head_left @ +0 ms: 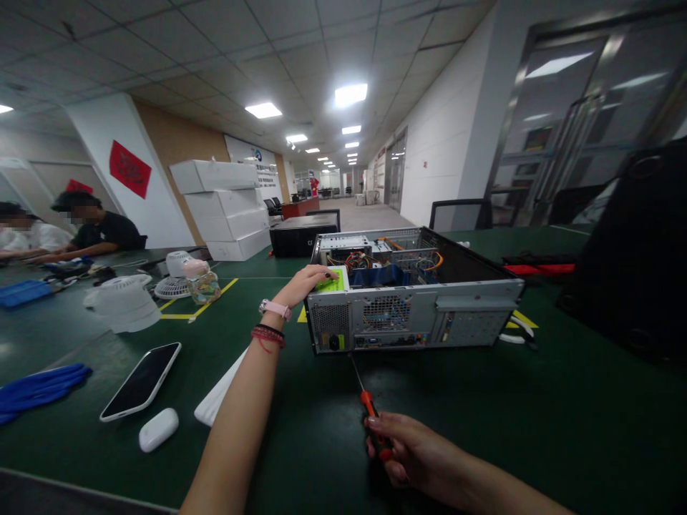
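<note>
An open computer case (472, 297) lies on the green table (300, 429), its rear panel facing me and its wiring and boards showing inside. My left hand (311, 281) rests on the green-labelled power supply (333, 280) at the case's left corner, palm down with fingers stretched over it. Below the case, my right hand (400, 447) is closed around a red and black screwdriver (367, 402). The screwdriver's tip points up at the lower edge of the rear panel, near the power socket; whether it touches the panel is unclear.
On the left are a phone (142, 379), a white earphone case (159, 429), blue gloves (43, 390), a translucent container (126, 304) and a bottle (202, 281). White-handled pliers (518, 332) lie right of the case. Two people (101, 229) sit at far left.
</note>
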{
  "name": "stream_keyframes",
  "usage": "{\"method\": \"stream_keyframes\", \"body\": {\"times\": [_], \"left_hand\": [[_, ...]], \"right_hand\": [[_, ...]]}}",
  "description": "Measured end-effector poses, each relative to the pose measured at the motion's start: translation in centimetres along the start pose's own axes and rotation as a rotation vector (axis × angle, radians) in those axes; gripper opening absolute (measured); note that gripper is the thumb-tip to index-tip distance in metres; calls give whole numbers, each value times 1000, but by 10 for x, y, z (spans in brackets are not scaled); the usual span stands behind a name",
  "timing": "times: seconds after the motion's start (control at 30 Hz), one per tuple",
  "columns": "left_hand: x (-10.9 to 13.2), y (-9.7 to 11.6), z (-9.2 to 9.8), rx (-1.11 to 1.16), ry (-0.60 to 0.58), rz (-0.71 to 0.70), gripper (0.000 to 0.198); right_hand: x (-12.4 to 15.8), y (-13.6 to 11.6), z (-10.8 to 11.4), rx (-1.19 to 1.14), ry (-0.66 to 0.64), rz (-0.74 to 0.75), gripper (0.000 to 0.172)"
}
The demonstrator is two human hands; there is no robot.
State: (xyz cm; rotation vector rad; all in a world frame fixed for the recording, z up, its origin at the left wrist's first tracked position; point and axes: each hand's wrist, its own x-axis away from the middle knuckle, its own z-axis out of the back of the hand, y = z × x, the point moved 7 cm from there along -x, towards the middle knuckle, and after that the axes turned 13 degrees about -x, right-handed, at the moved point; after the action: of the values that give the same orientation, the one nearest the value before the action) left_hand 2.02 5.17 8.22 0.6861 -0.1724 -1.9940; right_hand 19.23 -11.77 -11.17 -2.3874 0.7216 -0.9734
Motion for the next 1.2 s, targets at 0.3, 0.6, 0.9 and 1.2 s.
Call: {"method": "stream_keyframes", "body": {"times": [0.3, 0.6, 0.9, 1.2], "left_hand": [[0, -3, -1, 13, 11, 1, 38], [0, 1, 1, 2, 11, 4, 38], [-1, -2, -1, -2, 9, 5, 40], [-1, -3, 0, 13, 18, 15, 40]], "right_hand": [[0, 2, -6, 11, -114, -33, 46], [-6, 6, -5, 52, -173, -30, 37], [0, 5, -6, 46, -95, -16, 40], [-2, 4, -4, 40, -61, 34, 45]]}}
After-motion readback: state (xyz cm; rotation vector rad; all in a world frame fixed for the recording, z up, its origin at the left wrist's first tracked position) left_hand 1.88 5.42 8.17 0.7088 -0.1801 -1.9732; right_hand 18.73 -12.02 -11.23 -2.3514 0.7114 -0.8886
